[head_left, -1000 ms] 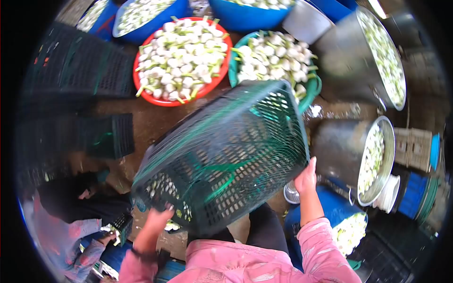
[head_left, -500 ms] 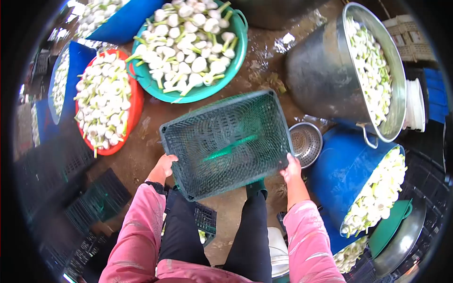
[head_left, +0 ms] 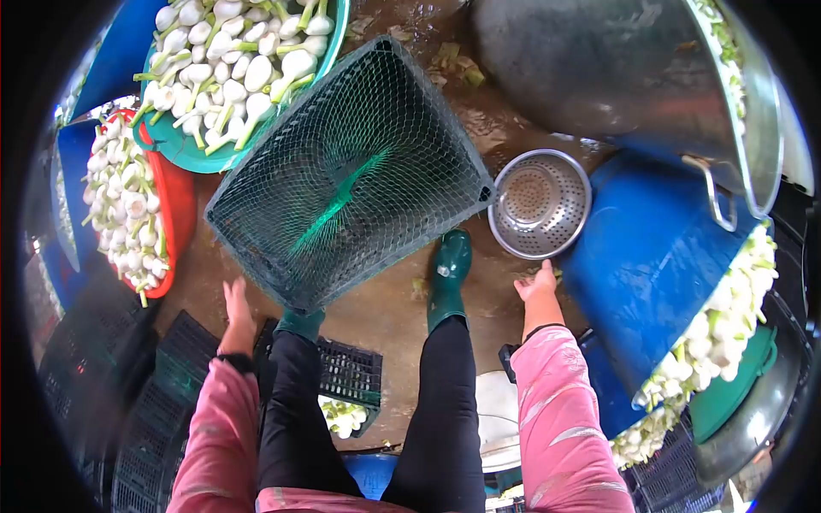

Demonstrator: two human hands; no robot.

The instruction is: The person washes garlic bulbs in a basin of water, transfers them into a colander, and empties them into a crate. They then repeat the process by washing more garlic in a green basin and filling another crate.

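Observation:
A dark plastic crate (head_left: 282,150) lined with green netting (head_left: 338,205) rests at a slant in front of my boots. My left hand (head_left: 239,306) is off the crate, near its lower left corner, with fingers stretched out and nothing in them. To the right, my right hand (head_left: 538,282) is also open and bare, its fingertips right at the lower rim of a metal colander (head_left: 540,203). The colander's bowl is full of holes, and its left rim overlaps the crate's right corner in this view.
Garlic bulbs fill a green tub (head_left: 192,152) and a red tub (head_left: 175,214) on the left. A large metal pot (head_left: 599,68) and a tilted blue barrel (head_left: 654,248) flank the right. A black crate (head_left: 351,372) sits behind my left boot (head_left: 299,323).
Both hands have let go of the netted crate, which now sits turned further anticlockwise. My right hand has come to the colander's edge; the view has shifted nearer to the floor.

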